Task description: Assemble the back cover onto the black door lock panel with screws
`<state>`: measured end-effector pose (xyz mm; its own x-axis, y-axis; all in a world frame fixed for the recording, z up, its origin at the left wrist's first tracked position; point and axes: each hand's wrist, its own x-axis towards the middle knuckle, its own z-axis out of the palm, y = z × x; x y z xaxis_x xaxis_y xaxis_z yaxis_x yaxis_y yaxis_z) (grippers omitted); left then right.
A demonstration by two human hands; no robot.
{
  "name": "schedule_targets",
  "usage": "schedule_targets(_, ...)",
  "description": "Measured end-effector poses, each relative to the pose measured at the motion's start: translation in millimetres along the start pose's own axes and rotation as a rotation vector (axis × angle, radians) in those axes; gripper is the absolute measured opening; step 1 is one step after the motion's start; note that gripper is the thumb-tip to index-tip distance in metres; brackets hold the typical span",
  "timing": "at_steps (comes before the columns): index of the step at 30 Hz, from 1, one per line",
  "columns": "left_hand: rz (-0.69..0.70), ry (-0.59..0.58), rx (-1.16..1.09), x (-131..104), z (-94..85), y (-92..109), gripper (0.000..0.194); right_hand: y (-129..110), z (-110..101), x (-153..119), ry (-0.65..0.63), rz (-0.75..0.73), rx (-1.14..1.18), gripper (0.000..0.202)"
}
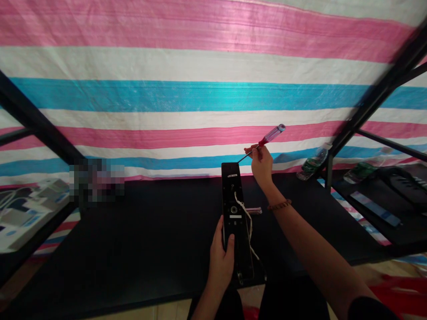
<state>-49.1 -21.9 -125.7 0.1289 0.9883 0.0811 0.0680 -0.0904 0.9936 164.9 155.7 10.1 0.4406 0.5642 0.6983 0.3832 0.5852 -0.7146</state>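
Observation:
My left hand [223,262] grips the lower left side of a long black panel [235,191] that looks like a door lock body, thumb on its face. The panel carries a round fitting, a white label and small holes, and a pale cable [249,222] runs loosely down its right side. Above the panel's far end, my right hand [262,164] pinches the shaft of a screwdriver [271,134] with a clear purplish handle and red collar. Its tip points down-left at the panel's top right corner; contact there I cannot tell.
A pinkish, clear slim item [254,210] lies right of the panel on the black table [150,240]. A plastic bottle [313,162] leans at the back right. White boxes [33,209] sit on the left; a black bag [405,186] lies on the right. Black metal posts [373,106] flank the table.

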Motion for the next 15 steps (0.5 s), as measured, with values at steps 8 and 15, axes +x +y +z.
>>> schedule_targets(8,0.003,0.0,-0.007,0.3,-0.3,1.5,0.061,-6.3,1.9,-0.3,0.007,0.023,0.006,0.017)
schedule_targets(15,0.024,0.079,0.022,1.0,-2.9,7.6,0.055,-55.2,-3.0,-20.9,0.081,0.174,0.365,0.013)
